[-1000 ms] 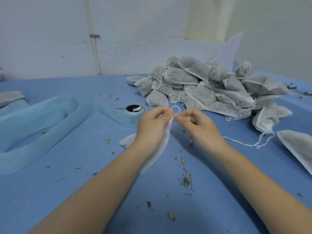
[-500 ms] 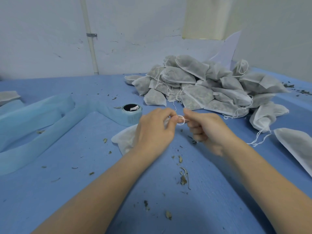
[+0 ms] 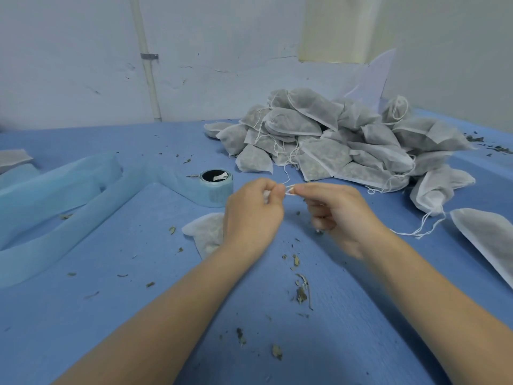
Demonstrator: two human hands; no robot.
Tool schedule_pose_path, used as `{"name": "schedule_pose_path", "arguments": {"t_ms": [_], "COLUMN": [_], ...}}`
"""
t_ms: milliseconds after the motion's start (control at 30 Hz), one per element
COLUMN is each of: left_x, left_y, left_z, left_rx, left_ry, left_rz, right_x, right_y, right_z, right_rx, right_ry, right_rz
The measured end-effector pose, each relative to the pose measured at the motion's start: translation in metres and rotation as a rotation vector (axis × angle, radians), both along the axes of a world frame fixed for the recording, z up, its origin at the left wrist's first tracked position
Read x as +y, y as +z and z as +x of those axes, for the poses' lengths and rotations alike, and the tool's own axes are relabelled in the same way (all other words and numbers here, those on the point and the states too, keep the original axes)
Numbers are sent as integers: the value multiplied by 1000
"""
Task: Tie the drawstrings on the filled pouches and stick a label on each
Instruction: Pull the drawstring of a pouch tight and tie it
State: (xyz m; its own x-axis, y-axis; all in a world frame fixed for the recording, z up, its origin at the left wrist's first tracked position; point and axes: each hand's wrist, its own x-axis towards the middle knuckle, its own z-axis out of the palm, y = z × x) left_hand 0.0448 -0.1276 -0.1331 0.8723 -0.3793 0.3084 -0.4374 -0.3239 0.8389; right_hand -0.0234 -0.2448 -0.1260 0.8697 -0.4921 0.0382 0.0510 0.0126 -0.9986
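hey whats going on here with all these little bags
A person is tying the drawstring of a white pouch over a blue table. The left hand grips the pouch's neck while the right hand pinches a small loop of string between the two hands. A pile of filled pouches sits behind, with a roll of light blue tape to the left and dried leaf bits scattered about. No label on this pouch is visible.

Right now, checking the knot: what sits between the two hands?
Head view: a small white drawstring loop between left hand and right hand, both pinching it.
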Motion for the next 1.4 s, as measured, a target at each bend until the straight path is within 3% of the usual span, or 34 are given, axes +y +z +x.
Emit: {"name": "schedule_pose_path", "arguments": {"t_ms": [167,267,433,567,800,867,967,1133,1267,1400], "left_x": [-2,0,4,2,5,5,2,0,2,0], "left_y": [2,-1,-2,-1,-6,-5,-1,11,17,17], "left_z": [-1,-3,-9,-8,-3,-2,-3,-4,0,3], "left_rx": [147,-23,-412,-525,-823,-783,-478,9,75,109], "left_ry": [-94,-94,-49,26,156,164,121,-16,-123,-44], "left_rz": [-103,-110,-200,-183,0,-4,-10,-130,-131,-145], "right_x": [4,4,2,-1,5,6,7,15,24,24], "right_y": [-2,-1,0,-2,-1,1,1,-2,1,0], "right_z": [2,2,2,1,-1,-3,-3,3,9,12], "right_rx": [-7,-8,-3,11,28,-14,-47,-88,-140,-95], "right_ry": [163,179,129,69,-62,-77,-94,-83,21,-72], "right_rz": [371,398,339,263,-144,-240,-325,-117,65,-131]}}
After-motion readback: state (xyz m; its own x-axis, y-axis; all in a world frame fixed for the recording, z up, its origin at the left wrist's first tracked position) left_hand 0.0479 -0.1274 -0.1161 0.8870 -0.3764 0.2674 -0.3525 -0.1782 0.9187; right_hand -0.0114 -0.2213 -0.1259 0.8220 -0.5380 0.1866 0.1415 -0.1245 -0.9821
